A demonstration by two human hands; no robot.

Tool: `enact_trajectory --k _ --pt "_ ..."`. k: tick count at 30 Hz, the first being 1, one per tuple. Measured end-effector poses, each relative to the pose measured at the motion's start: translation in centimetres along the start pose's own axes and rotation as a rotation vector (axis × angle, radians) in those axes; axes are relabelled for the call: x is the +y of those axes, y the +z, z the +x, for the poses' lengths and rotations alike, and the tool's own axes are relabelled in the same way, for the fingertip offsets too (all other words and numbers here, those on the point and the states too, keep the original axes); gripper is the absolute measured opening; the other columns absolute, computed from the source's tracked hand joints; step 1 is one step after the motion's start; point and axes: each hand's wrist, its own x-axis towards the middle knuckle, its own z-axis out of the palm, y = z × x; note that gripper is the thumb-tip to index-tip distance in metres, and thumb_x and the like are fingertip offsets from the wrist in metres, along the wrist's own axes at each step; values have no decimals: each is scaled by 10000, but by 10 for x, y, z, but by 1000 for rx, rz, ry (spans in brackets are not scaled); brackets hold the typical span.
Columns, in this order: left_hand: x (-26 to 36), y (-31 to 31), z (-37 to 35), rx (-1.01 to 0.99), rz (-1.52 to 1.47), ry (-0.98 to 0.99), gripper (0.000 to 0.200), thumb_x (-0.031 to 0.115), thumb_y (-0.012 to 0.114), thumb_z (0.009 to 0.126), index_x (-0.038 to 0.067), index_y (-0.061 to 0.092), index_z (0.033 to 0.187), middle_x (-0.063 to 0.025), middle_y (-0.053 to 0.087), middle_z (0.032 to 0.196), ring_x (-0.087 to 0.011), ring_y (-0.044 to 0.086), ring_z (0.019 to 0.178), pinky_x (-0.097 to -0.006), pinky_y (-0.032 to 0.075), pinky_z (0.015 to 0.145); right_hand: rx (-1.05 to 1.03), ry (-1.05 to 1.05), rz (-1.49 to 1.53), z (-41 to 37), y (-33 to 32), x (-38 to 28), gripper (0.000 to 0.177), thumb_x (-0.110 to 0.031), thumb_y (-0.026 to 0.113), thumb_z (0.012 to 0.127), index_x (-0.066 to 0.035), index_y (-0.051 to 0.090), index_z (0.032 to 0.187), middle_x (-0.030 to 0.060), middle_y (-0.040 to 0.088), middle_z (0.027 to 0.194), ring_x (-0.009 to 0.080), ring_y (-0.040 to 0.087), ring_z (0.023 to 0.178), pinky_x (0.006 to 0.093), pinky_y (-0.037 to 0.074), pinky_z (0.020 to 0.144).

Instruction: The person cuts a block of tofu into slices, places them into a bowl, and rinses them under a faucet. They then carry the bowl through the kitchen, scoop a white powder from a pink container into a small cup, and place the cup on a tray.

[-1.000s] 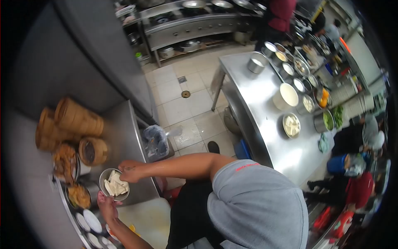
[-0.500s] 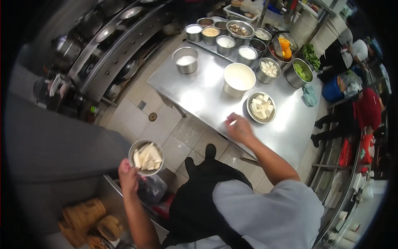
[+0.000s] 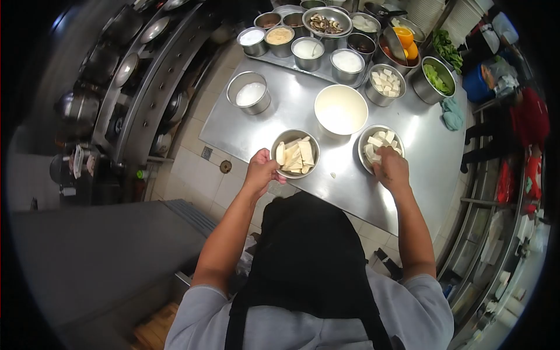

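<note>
My left hand (image 3: 261, 174) is closed on the rim of a steel bowl (image 3: 315, 165) filled with pale flat slices (image 3: 298, 155). It holds this bowl at the near edge of the steel table. On the right, my right hand (image 3: 392, 169) reaches over the near side of another steel bowl (image 3: 363, 142), among white chunks (image 3: 382, 140) that look like tofu. Its fingers are bent together, and whatever lies between them is hidden. A large cream tub (image 3: 341, 111) stands between and behind the two bowls.
The steel table (image 3: 280, 125) bears a steel pot (image 3: 249, 93) with white contents at left. Behind are several steel containers of ingredients, a pot of white cubes (image 3: 386, 81), a pot of green leaves (image 3: 434, 80) and a teal cloth (image 3: 451, 114). A person in red (image 3: 528, 116) stands at right.
My left hand has brought the bowl of slices from low on the left up to the table edge. My right hand has moved right, from above the bare tabletop into the bowl of white chunks.
</note>
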Motion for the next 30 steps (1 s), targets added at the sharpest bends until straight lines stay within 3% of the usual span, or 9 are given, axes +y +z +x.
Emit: enact_trajectory --k 6,11,16,21,24,25,26,28,30 --pt "24 -17 27 -256 154 -105 167 -37 527 795 34 410 891 -130 588 751 -224 633 525 -322 568 471 -44 186 -6 -3 -27 -15 313 -144 718 703 -71 582 975 133 633 945 323 615 880 416 489 762" --pt "46 -11 48 -409 303 -215 152 -44 528 792 28 412 860 -106 564 680 -219 641 514 -309 571 485 74 213 -18 -7 -60 -47 298 -141 717 717 -77 583 976 135 633 943 329 616 864 407 491 752" --pt "54 -2 62 -562 363 -236 135 -19 543 797 9 422 849 -100 569 705 -195 641 531 -286 552 463 69 -150 145 16 -59 -132 295 -146 734 726 -78 592 976 111 632 947 308 619 881 391 498 752" --pt "55 -5 67 -624 476 -240 146 10 575 806 16 438 854 -90 568 688 -193 640 534 -275 534 450 -19 -242 65 44 -30 -187 278 -144 714 757 -89 583 996 81 613 926 283 615 846 365 502 717" --pt "71 -11 62 -619 574 -230 142 26 604 814 18 477 876 -74 569 690 -178 630 544 -265 519 464 114 15 287 23 -41 -160 285 -139 700 773 -109 593 1035 97 616 946 261 634 799 366 511 688" --pt "77 -12 60 -588 639 -233 134 26 615 819 18 501 889 -65 571 697 -167 623 560 -263 518 491 258 37 215 13 -38 -130 283 -143 708 775 -127 596 1034 97 619 973 240 645 778 354 515 656" --pt "75 -14 57 -598 639 -227 134 26 615 819 18 501 889 -65 571 697 -167 623 560 -263 518 491 264 232 232 5 -45 -116 286 -124 704 766 -113 593 1030 99 621 977 267 640 825 370 512 700" --pt "70 -15 51 -293 924 375 90 62 619 840 26 537 828 -44 578 700 -134 587 591 -249 479 544 238 279 59 -13 -36 -59 347 -72 680 742 -88 584 1075 116 606 994 319 603 923 399 497 776" --pt "86 18 30 -377 900 510 100 77 624 836 25 541 813 -45 581 698 -133 568 598 -254 465 557 216 287 8 -14 -34 -38 356 -71 681 733 -88 583 1075 121 597 1003 317 596 938 402 499 771"
